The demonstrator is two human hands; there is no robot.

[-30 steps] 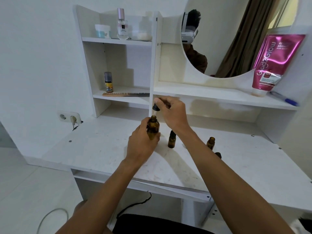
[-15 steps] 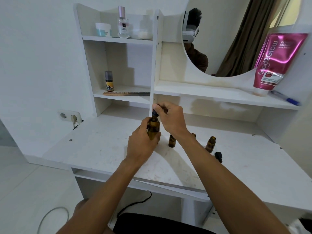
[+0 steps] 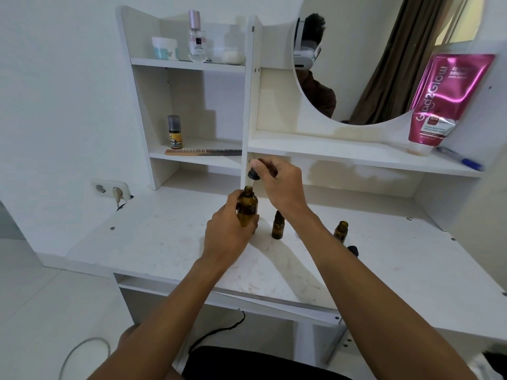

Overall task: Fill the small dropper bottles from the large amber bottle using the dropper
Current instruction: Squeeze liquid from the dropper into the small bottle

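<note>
My left hand (image 3: 229,233) grips the large amber bottle (image 3: 247,208), upright on the white desk (image 3: 164,242). My right hand (image 3: 279,187) pinches the black bulb of the dropper (image 3: 253,175) directly above the bottle's open neck, with the glass tube reaching into it. A small amber bottle (image 3: 278,226) stands just right of the large one, partly behind my right wrist. A second small amber bottle (image 3: 341,231) stands open farther right. A black cap (image 3: 353,250) lies near it, partly hidden by my forearm.
A shelf unit with a round mirror (image 3: 370,64) rises behind the desk. A comb (image 3: 203,152) and a small spray bottle (image 3: 175,133) sit on the lower left shelf, a pink tube (image 3: 444,102) and pen (image 3: 461,160) on the right shelf. A wall socket (image 3: 112,189) is at left.
The dropper went down into the large bottle's neck half a second ago and now sits slightly higher above it. My left hand has kept the bottle still.
</note>
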